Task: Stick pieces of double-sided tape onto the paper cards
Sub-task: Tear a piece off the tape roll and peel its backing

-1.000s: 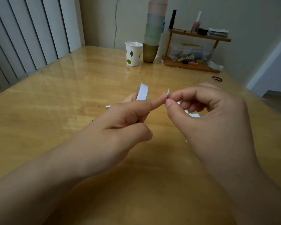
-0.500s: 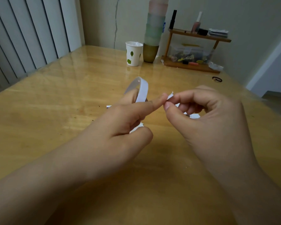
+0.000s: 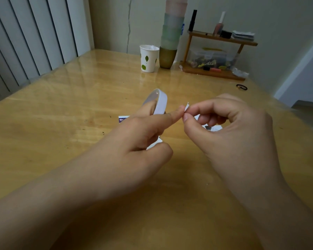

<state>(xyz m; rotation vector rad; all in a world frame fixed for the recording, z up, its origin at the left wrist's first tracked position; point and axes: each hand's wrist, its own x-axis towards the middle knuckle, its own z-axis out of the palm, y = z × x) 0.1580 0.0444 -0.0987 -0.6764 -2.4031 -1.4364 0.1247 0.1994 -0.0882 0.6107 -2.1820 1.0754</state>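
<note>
Over the wooden table (image 3: 79,109) the left hand (image 3: 134,141) grips the tape roll (image 3: 160,103), fingers curled through and around it. The right hand (image 3: 229,134) pinches a small torn tape end (image 3: 186,106) between thumb and forefinger. The paper cards (image 3: 213,128) lie beneath, mostly hidden. That scrap could fold onto itself or stick to a fingertip, since both faces are likely tacky.

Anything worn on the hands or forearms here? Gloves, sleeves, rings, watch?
Nothing visible. The left hand and right hand are bare, with no gloves or rings showing. Both forearms are uncovered right to the bottom edge of the frame: no sleeve, watch or bracelet. Fingernails that show look short and unpainted.
</note>
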